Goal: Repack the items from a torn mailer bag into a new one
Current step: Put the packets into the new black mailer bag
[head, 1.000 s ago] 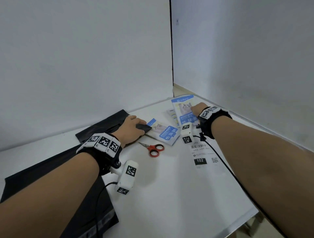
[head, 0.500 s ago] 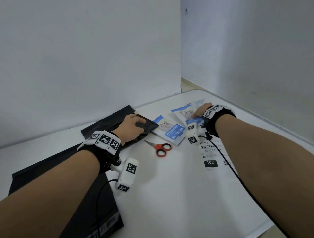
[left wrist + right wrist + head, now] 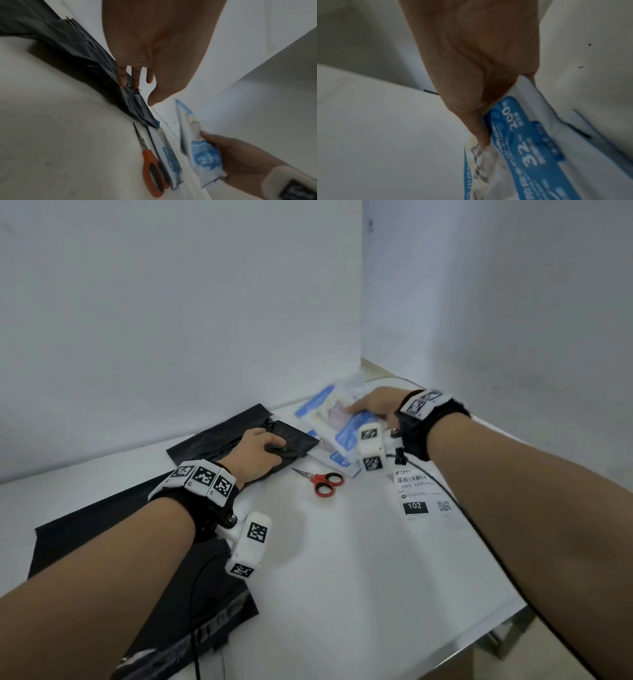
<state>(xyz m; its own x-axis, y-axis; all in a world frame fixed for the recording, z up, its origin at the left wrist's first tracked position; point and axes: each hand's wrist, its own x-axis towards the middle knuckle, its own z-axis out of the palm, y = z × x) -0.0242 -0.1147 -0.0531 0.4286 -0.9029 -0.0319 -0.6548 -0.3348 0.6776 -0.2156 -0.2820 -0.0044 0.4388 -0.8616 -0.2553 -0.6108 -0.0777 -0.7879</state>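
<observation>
A black mailer bag (image 3: 222,436) with a ragged edge lies at the back of the white table (image 3: 342,559). My left hand (image 3: 263,448) rests on its right end; in the left wrist view the fingertips (image 3: 122,81) touch the black bag (image 3: 96,67) while the thumb hangs free. My right hand (image 3: 371,405) pinches a blue-and-white packet (image 3: 329,414) and holds it tilted above the table, thumb (image 3: 479,128) on the packet's (image 3: 522,142) printed face. A second packet (image 3: 339,462) lies flat, partly under the bag's corner.
Red-handled scissors (image 3: 325,482) lie just in front of the packets. A white shipping label marked 102 (image 3: 416,494) lies to the right under my right forearm. Another black mailer (image 3: 137,559) is spread at the front left. Walls close the table at the back and right.
My right hand has lifted the packet off the table and tilted it leftward. The black bag's end under my left hand has slid right, over the flat packet's corner.
</observation>
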